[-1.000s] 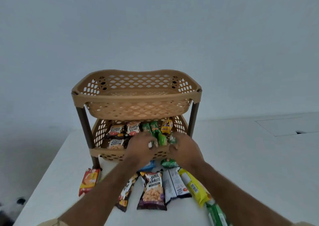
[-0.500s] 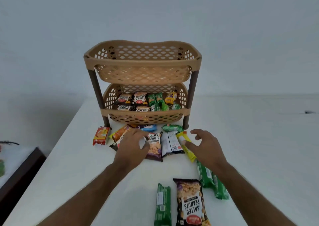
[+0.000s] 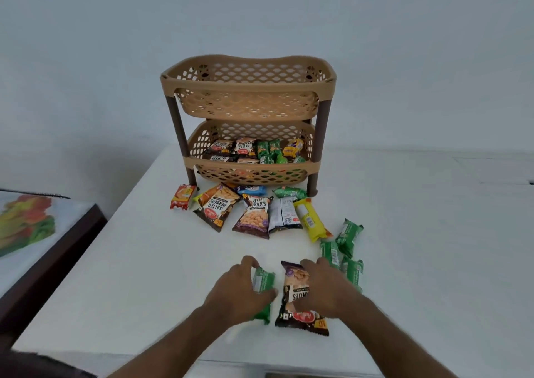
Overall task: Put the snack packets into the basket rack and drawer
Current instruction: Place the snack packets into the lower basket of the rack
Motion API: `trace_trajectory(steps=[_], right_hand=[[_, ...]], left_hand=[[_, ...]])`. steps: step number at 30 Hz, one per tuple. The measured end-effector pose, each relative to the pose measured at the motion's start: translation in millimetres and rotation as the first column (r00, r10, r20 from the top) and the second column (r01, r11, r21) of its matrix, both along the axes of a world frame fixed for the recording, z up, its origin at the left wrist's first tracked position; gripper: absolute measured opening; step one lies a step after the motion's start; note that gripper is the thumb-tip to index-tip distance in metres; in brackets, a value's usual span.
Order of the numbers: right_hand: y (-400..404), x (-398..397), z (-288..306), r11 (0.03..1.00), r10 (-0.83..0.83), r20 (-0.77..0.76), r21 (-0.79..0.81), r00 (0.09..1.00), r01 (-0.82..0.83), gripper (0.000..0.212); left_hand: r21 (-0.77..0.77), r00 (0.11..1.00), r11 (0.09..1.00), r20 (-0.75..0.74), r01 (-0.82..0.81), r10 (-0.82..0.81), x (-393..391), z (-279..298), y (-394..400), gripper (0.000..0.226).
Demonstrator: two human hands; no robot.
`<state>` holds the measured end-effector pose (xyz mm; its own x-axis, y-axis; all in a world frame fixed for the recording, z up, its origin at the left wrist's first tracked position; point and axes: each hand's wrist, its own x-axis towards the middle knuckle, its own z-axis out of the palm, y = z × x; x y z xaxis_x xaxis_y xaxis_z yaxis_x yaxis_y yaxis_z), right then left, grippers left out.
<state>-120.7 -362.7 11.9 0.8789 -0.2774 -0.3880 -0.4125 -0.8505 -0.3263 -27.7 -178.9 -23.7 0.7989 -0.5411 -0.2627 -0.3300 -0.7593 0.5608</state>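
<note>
A tan two-tier basket rack [image 3: 248, 88] stands at the far side of the white table [image 3: 144, 276]. Its lower basket [image 3: 251, 171] holds several snack packets; the upper basket looks empty from here. Near the table's front, my left hand [image 3: 237, 291] curls round a green packet [image 3: 264, 283]. Beside it my right hand [image 3: 326, 286] grips a brown salted peanuts packet [image 3: 300, 299] lying flat. More packets lie loose in front of the rack, among them a salted peanuts packet [image 3: 254, 215] and a yellow packet [image 3: 310, 218].
Three green packets [image 3: 344, 247] lie right of my right hand. A small red packet [image 3: 182, 196] sits by the rack's left leg. At the far left stands a dark-framed surface with a colourful cloth [image 3: 26, 224]. The table's left edge runs diagonally.
Both hands have drawn back from the lower basket and the packets before the rack to the table's front. They now hold the green packet and the peanuts packet. The view has pulled back.
</note>
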Motion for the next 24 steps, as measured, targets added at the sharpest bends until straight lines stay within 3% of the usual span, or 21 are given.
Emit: trace_trajectory(steps=[4, 7, 14, 18, 21, 24], right_hand=[[8, -7, -10, 1.0, 0.018, 0.087, 0.001, 0.996, -0.018, 0.083], [10, -6, -15, 0.999, 0.027, 0.145, 0.026, 0.989, -0.031, 0.09], [14, 8, -20, 0.976, -0.17, 0.13, 0.163, 0.977, 0.148, 0.109], [17, 24, -22, 0.941, -0.233, 0.106, 0.275, 0.967, 0.196, 0.123], [25, 42, -22, 0.913, -0.265, 0.123, 0.351, 0.956, 0.208, 0.129], [40, 63, -24, 0.894, -0.302, 0.134, 0.382, 0.944, 0.232, 0.121]], left_hand=[[-0.013, 0.994, 0.997, -0.08, -0.074, 0.072, -13, -8, 3, 0.074], [-0.035, 0.986, 0.988, -0.079, -0.15, 0.147, -14, -9, 8, 0.067], [-0.024, 0.972, 0.973, -0.052, -0.23, 0.228, 7, -7, 14, 0.064], [-0.037, 0.976, 0.976, -0.041, -0.215, 0.213, 26, -8, 14, 0.041], [-0.122, 0.962, 0.958, -0.119, -0.259, 0.245, 43, -7, 17, 0.034], [-0.183, 0.931, 0.926, -0.222, -0.33, 0.288, 64, -4, 26, 0.031]])
